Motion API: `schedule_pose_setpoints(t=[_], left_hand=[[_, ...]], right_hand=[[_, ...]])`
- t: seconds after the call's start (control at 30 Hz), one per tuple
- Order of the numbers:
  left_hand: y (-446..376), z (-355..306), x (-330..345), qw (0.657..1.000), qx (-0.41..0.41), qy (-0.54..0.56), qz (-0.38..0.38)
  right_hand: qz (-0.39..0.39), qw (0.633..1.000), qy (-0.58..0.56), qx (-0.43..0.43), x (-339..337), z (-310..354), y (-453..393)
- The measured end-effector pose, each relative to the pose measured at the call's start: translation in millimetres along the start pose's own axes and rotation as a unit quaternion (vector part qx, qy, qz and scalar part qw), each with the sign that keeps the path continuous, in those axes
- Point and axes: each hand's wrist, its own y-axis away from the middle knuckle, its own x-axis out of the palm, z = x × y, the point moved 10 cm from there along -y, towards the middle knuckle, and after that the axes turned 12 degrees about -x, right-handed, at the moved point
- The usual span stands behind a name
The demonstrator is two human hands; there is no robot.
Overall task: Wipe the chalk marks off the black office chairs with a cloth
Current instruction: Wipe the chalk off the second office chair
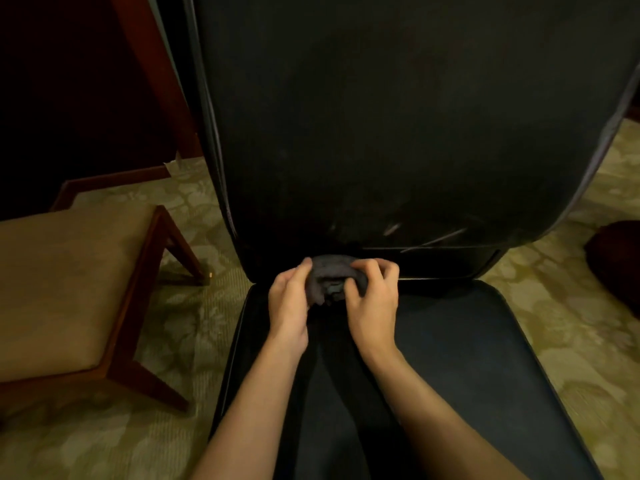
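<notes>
A black office chair fills the middle of the view, its tall backrest (381,116) upright and its seat (467,358) below. Pale chalk marks (429,237) streak the bottom of the backrest, right of centre. A bunched dark grey cloth (332,275) sits over the gap between seat and backrest. My left hand (289,296) grips its left side, fingers curled. My right hand (375,292) grips its right side. The chalk marks lie just above and to the right of my right hand.
A wooden stool (69,289) with a tan cushion stands to the left on patterned green carpet (180,341). Dark wooden furniture (86,98) rises behind it. A dark rounded object (616,258) lies at the right edge.
</notes>
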Motion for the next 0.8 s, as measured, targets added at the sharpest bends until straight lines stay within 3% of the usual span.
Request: schedule_pose_setpoints(t=[0.1, 0.17, 0.2, 0.3, 0.37, 0.47, 0.57, 0.63, 0.7, 0.8], left_hand=[[-9, 3, -1, 0.999, -0.032, -0.021, -0.009], [-11, -5, 0, 0.999, -0.021, -0.046, -0.011], [-12, -11, 1, 0.999, -0.009, -0.051, -0.008], [-8, -28, 5, 0.995, 0.045, -0.094, 0.011], [-4, -31, 8, 0.99, 0.071, -0.116, 0.033], [-5, -24, 6, 0.986, 0.074, -0.142, 0.056], [-7, -27, -2, 0.966, 0.132, -0.22, 0.019], [0, -39, 0, 0.933, 0.202, -0.297, -0.031], [11, -52, 6, 0.893, 0.265, -0.353, -0.085], [23, -59, 15, 0.844, 0.32, -0.413, -0.121]], right_hand=[[0.008, 0.998, -0.056, 0.002, 2, 3, 4], [0.004, 0.985, -0.162, 0.064, 6, -8, 3], [-0.008, 0.956, -0.255, 0.143, 11, -19, 5], [-0.037, 0.807, -0.471, 0.354, 33, -45, 19], [0.044, 0.769, -0.502, 0.393, 43, -38, 22], [0.1, 0.779, -0.471, 0.402, 46, -37, 27], [0.086, 0.865, -0.371, 0.328, 31, -47, 12], [0.073, 0.907, -0.316, 0.268, 22, -48, -2], [0.047, 0.904, -0.323, 0.276, 21, -49, -7], [0.048, 0.859, -0.382, 0.338, 36, -59, 5]])
